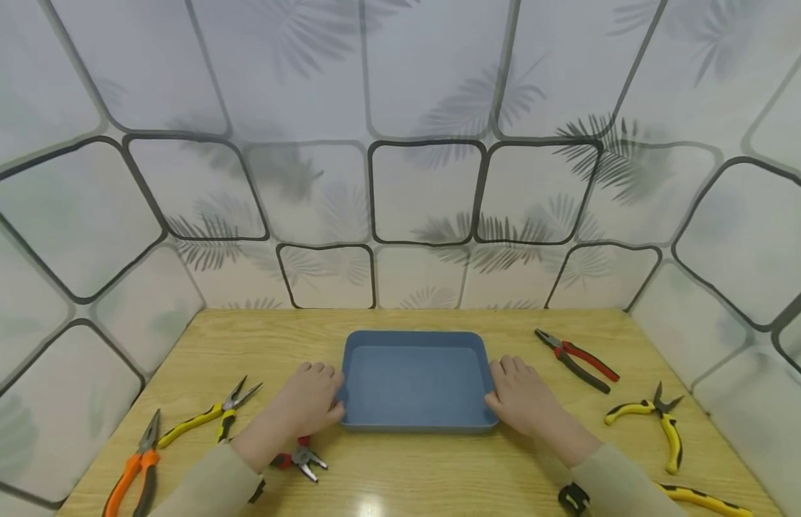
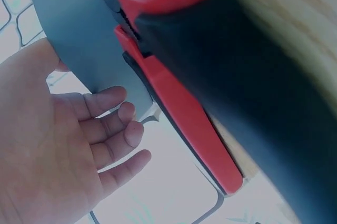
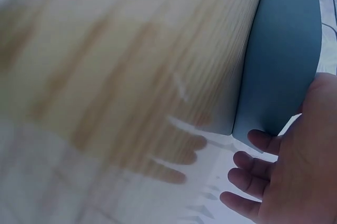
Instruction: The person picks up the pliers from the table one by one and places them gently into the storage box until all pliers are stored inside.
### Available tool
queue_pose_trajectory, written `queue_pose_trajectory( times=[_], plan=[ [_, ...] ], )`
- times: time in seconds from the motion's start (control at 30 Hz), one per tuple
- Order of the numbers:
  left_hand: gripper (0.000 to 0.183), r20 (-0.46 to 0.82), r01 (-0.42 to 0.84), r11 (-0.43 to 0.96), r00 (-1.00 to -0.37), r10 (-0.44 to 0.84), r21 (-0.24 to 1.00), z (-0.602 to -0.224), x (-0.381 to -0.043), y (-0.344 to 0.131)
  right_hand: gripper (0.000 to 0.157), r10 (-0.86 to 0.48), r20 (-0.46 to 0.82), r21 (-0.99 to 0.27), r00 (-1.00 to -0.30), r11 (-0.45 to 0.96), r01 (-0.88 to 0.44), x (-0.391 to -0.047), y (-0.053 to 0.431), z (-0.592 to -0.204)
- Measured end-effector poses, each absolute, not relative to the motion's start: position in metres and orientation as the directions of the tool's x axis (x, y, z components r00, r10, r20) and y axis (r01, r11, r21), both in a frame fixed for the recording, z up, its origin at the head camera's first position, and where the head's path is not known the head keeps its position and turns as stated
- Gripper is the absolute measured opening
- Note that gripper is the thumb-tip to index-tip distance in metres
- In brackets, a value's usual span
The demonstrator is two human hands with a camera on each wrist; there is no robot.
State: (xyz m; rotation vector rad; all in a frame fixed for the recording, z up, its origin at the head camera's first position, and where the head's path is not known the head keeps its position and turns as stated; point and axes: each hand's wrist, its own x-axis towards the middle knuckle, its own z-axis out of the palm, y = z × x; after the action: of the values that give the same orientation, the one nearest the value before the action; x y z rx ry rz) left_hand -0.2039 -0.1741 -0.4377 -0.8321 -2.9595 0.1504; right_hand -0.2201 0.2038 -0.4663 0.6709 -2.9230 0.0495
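A shallow blue rectangular tray (image 1: 416, 386) lies on the wooden table with nothing inside. My left hand (image 1: 312, 397) grips its left end, thumb toward the near side. The left wrist view shows that hand (image 2: 58, 134) with fingers against the tray's outer wall (image 2: 79, 29) and the thumb tip behind the edge. My right hand (image 1: 524, 395) holds the right end in the same way. In the right wrist view its fingers (image 3: 253, 169) are bent near the tray's corner, the thumb hidden. Red-and-black pliers (image 1: 303, 457) lie partly under my left forearm.
On the left lie yellow-and-black long-nose pliers (image 1: 227, 409) and orange-handled pliers (image 1: 144, 459). On the right are red-and-black pliers (image 1: 577, 357), yellow-handled cutters (image 1: 661, 420) and a yellow handle (image 1: 704, 498) partly behind my sleeve. Patterned walls (image 1: 422, 276) enclose the table (image 1: 413, 474).
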Motion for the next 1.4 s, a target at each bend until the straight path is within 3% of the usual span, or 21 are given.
queue_pose_trajectory(
  times=[0.53,1.0,1.27,1.4],
  plan=[
    [0.045,-0.009,0.545,0.825,-0.835,0.55,-0.151,-0.432,-0.201,-0.181,0.019,-0.421,0.146,0.006,-0.895,0.905,-0.425,-0.217,0.2,-0.465],
    [0.027,0.034,0.593,0.799,-0.8,0.598,-0.097,-0.423,-0.195,-0.188,0.021,-0.418,0.147,0.032,-0.896,0.908,-0.418,-0.217,0.201,-0.466],
    [0.019,0.082,0.634,0.752,-0.752,0.654,-0.182,-0.415,-0.191,-0.198,0.026,-0.406,0.127,0.025,-0.905,0.913,-0.407,-0.218,0.203,-0.469],
    [0.017,0.07,0.629,0.758,-0.76,0.646,-0.172,-0.415,-0.189,-0.204,0.026,-0.414,0.138,0.022,-0.9,0.91,-0.415,-0.219,0.202,-0.469]
  ],
)
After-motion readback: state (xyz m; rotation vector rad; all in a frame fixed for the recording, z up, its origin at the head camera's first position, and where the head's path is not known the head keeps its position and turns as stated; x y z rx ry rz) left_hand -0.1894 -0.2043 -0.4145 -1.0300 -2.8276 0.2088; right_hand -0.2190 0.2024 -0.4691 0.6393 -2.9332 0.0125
